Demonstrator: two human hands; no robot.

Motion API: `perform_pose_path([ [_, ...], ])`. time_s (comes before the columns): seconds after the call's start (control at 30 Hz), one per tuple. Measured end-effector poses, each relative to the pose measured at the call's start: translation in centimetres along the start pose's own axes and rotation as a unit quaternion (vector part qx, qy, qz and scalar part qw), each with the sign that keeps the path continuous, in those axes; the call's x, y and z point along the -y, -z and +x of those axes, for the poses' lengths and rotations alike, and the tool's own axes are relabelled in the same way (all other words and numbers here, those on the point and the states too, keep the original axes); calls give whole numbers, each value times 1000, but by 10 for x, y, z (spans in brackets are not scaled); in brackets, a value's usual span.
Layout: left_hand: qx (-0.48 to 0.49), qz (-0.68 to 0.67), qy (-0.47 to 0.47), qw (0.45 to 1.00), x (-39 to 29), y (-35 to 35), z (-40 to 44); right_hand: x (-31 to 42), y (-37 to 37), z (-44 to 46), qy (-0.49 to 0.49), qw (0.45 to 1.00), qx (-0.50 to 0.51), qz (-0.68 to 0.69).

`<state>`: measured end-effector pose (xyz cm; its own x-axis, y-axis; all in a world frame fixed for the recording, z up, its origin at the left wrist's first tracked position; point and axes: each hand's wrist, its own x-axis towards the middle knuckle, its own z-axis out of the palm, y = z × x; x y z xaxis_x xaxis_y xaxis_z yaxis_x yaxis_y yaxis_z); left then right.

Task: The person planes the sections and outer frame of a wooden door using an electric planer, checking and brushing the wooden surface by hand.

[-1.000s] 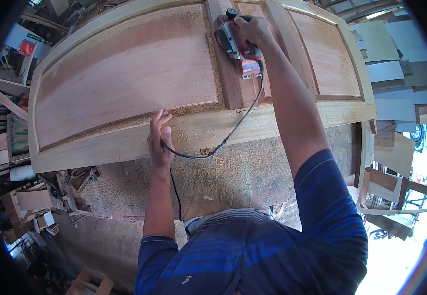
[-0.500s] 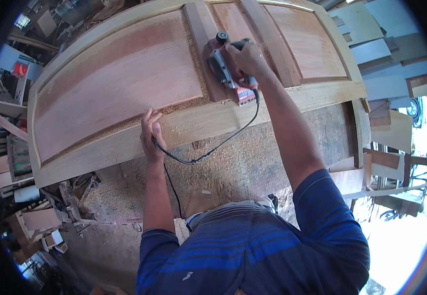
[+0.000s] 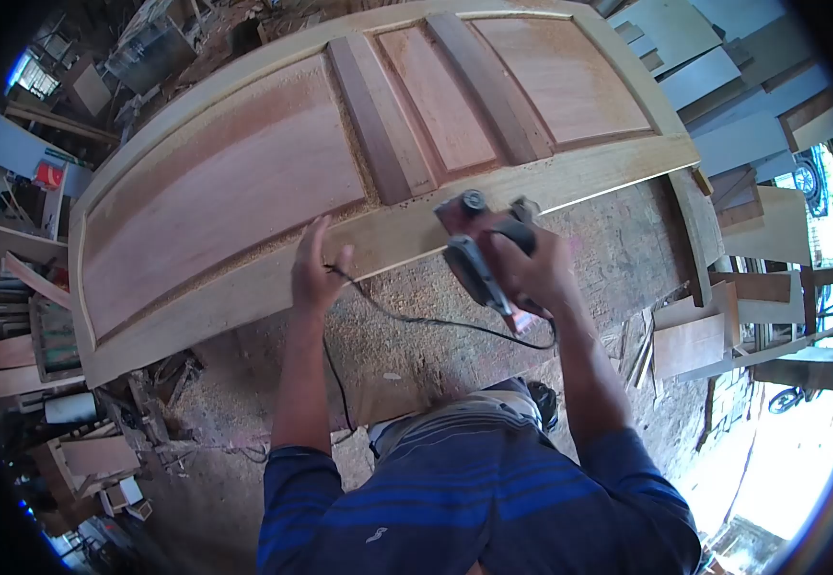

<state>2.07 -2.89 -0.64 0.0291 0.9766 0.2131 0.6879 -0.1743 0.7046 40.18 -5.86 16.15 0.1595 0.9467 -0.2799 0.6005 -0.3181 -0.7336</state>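
Observation:
My right hand (image 3: 539,270) is closed around the rear handle of an electric planer (image 3: 479,254), a reddish tool with a black front knob, blurred by motion. The planer is tilted over the near edge of a panelled wooden door (image 3: 244,287); whether it touches the wood, I cannot tell. My left hand (image 3: 315,273) is raised beside the door's near rail, fingers stretched up and thumb apart. A black power cord (image 3: 416,318) runs from the planer to the left palm, then hangs down toward my waist; its path behind the hand is hidden.
Under the door is a worn workbench (image 3: 407,359) strewn with shavings. Boards and panels (image 3: 690,340) lean and lie stacked at the right. Wood scraps (image 3: 81,455) clutter the left side. A wheel (image 3: 808,187) shows at the far right.
The planer and my right hand have come back toward me, off the door's upright piece to its near edge. My left hand has shifted slightly right, its thumb spread wider.

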Motion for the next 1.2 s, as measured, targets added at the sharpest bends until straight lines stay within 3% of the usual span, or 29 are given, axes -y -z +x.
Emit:
perform_pose_path([
  [0.23, 143, 111, -116, 977, -77, -67, 33, -82, 93, -56, -62, 995, -76, 32],
  [0.57, 147, 229, -105, 956, -88, -94, 21, -169, 161, -39, -72, 970, -188, 138],
  [0.87, 130, 207, -114, 963, -105, -109, 39, -170, 162, 6, -82, 977, -148, 131],
  [1.2, 98, 105, -68, 987, -88, -74, 34, -105, 139, 57, -48, 978, -107, 170],
])
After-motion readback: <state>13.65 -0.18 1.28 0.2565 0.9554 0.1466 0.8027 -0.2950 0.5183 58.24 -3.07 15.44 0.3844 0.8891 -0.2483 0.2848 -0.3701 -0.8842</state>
